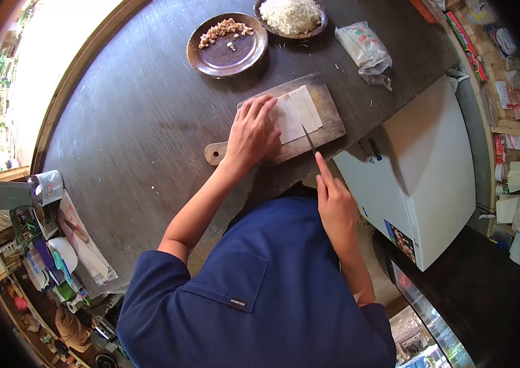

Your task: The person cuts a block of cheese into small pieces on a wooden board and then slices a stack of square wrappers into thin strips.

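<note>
My left hand (252, 132) covers one end of the pale sheets (296, 113) and part of the cutting board (327, 113) beneath them. I can't see the handle of my knife (310, 140), wrapped inside my right hand (336, 205). The top edge of my view cuts off the plate of shreds (290, 15) and the far side of the bench (137, 110). The print on the plastic bag (364, 46) is too small for me to read, and my shirt (260, 306) runs out of view at the bottom.
</note>
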The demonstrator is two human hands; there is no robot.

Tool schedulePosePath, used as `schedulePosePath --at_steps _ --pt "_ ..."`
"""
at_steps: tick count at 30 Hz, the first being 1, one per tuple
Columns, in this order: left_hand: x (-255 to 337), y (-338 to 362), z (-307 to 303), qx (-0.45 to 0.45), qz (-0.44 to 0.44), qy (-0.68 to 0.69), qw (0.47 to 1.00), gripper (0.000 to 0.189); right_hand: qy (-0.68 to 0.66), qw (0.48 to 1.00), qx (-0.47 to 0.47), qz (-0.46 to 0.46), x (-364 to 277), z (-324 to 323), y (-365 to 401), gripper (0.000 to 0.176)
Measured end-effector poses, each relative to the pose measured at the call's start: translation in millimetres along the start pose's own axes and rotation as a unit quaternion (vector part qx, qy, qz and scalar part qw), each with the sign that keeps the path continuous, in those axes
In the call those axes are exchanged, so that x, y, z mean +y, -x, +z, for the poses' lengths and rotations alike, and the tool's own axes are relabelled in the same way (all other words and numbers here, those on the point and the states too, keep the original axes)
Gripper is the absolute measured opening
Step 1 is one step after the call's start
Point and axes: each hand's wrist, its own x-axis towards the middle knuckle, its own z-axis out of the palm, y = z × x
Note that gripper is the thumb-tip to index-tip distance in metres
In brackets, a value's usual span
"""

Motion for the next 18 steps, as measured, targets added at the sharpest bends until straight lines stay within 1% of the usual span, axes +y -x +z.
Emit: schedulePosePath --at_steps 3,4,5,6,9,15,18 --pt "1.2 2.2 -0.6 -0.003 0.022 -0.026 0.999 0.06 -0.02 0.999 0.033 -0.024 -4.9 15.7 -20.5 0.053" --pt "2.2 3.1 -0.5 -0.002 0.021 -0.027 0.999 0.06 -0.024 0.998 0.048 -0.033 -8.4 19.0 -26.6 0.053" --pt "3.8 3.6 0.4 0.001 0.01 -0.018 1.0 0.055 -0.024 0.998 0.048 -0.034 -11.7 20.9 -31.8 0.053" --pt "4.9 4.4 0.8 0.003 0.0 -0.008 1.0 0.051 -0.012 0.999 0.036 -0.029 -15.8 21.6 -36.5 0.053" --pt "3.6 8.0 3.5 -0.002 -0.001 -0.011 1.0 0.049 0.011 1.0 0.013 -0.023 -24.3 26.5 -48.1 0.053" --pt "5.9 7.3 3.4 0.007 0.02 -0.051 0.998 0.049 0.043 0.999 -0.018 -0.024 -25.2 29.1 -56.4 0.054" --pt "5.6 8.2 4.7 0.011 0.015 -0.041 0.999 0.048 0.046 0.998 -0.026 -0.024 -25.7 31.7 -56.3 0.055"
